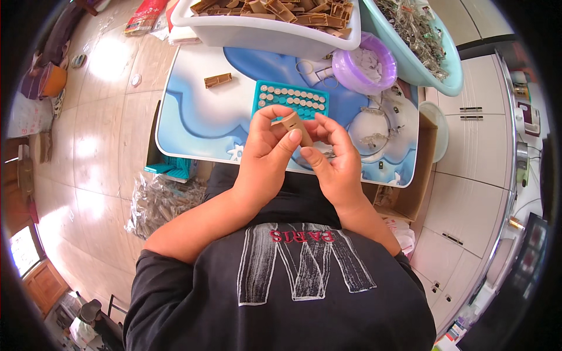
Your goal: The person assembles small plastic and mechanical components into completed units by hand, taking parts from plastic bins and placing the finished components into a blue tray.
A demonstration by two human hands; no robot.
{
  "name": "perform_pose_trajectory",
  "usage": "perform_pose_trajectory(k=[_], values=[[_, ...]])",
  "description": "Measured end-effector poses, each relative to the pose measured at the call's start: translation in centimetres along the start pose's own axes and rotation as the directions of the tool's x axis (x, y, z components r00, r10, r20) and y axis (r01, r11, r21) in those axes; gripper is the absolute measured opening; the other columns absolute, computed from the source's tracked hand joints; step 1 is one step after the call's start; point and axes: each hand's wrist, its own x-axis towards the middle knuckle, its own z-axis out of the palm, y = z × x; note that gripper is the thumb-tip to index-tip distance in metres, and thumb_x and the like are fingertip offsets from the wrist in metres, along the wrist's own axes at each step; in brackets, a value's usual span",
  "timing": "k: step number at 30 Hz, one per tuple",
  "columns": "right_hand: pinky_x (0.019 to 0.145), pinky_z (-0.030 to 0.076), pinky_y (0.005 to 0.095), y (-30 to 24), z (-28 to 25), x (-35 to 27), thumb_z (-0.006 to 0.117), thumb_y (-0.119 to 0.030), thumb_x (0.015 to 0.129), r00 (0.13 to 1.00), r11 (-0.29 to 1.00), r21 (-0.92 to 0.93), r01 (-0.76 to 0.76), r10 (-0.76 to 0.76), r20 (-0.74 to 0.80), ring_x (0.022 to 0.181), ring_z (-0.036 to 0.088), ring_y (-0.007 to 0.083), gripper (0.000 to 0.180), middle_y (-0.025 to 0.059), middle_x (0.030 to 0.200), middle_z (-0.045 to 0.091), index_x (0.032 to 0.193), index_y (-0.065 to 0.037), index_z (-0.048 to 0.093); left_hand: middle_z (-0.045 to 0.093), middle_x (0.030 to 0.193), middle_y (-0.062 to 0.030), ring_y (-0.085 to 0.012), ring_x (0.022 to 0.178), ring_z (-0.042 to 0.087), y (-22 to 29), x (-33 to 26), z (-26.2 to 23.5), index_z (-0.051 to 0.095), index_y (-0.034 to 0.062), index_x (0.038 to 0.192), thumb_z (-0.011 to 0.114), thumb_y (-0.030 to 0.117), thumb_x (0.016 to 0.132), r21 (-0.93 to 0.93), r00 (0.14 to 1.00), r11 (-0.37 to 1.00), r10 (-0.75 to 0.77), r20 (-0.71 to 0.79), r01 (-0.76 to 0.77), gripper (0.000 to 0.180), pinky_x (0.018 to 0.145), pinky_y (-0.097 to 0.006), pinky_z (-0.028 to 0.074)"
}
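Note:
Above the near edge of the table, my left hand [266,155] grips a light-brown plastic casing [300,130] between thumb and fingers. The casing is tilted, with a small dark slot near its upper end. Around its lower end, my right hand [338,161] curls its fingers, thumb tip close against it; the exact contact is partly hidden. Just beyond both hands lies a teal tray [256,100] with rows of small round silvery pieces, some places showing bare teal. A similar brown casing [218,81] rests on the table to the left.
The blue-and-white table [199,126] bears a white tub [263,30] of brown casings at its far edge. A purple basin [345,73] with white bits stands right, beside a pale-teal basin [410,67] of wired parts. Loose wired parts [374,139] lie on the right. A clear bag [161,205] sits below left.

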Motion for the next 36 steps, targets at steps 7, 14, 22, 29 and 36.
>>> perform_pose_trajectory(k=[7,14,22,29,36], values=[[0.067,0.044,0.0345,0.0,-0.4,-0.3,0.072,-0.02,0.077,1.0,0.982,-0.19,-0.002,0.003,0.006,0.074,0.058,0.0239,0.024,0.0087,0.077,0.066,0.091,-0.003,0.064,0.055,0.116,-0.0183,-0.0188,0.101,0.056,0.3,-0.2,0.3,0.036,0.0067,0.113,0.05,0.007,0.093,-0.087,0.997,0.996,0.023,0.07,-0.017,0.025,0.09,-0.033,0.043],[0.062,0.042,0.0291,-0.9,-1.7,0.0,0.068,-0.009,0.08,0.976,0.885,-0.411,0.216,-0.193,0.098,0.068,0.054,0.0185,0.014,0.0074,0.075,0.062,0.089,0.0,0.062,0.057,0.115,-0.0138,-0.018,0.104,0.055,0.7,0.0,-0.3,0.046,0.0021,0.118,0.049,0.012,0.095,0.083,0.992,0.994,0.067,0.108,-0.077,0.026,0.093,-0.032,0.042],[0.067,0.042,0.0359,-0.2,-1.0,0.2,0.067,-0.017,0.08,0.986,0.944,-0.286,0.167,-0.159,0.05,0.072,0.054,0.0271,0.016,0.0095,0.077,0.061,0.086,-0.003,0.061,0.059,0.11,-0.0108,-0.0163,0.101,0.056,0.5,0.6,-0.3,0.05,0.0,0.115,0.053,0.015,0.094,0.115,0.986,0.985,0.11,0.128,-0.125,0.026,0.092,-0.031,0.042],[0.071,0.043,0.0355,0.1,-0.8,0.5,0.064,-0.018,0.083,0.999,0.997,-0.081,0.014,-0.01,0.053,0.079,0.056,0.0283,0.018,0.0117,0.083,0.062,0.091,-0.001,0.061,0.06,0.105,-0.0102,-0.016,0.096,0.057,0.6,0.8,-0.4,0.049,0.0032,0.116,0.057,0.014,0.091,0.319,0.977,0.93,0.134,0.166,-0.182,0.028,0.089,-0.029,0.044],[0.082,0.043,0.0336,-0.5,-1.7,2.1,0.063,-0.024,0.085,0.986,0.984,-0.088,0.156,-0.15,0.077,0.092,0.056,0.0257,0.028,0.0118,0.095,0.058,0.098,0.0,0.062,0.061,0.088,-0.0127,-0.0193,0.077,0.06,0.6,1.0,-1.3,0.025,0.0034,0.132,0.06,0.016,0.089,-0.041,0.971,0.999,-0.003,0.239,0.014,0.057,0.075,-0.032,0.05]])
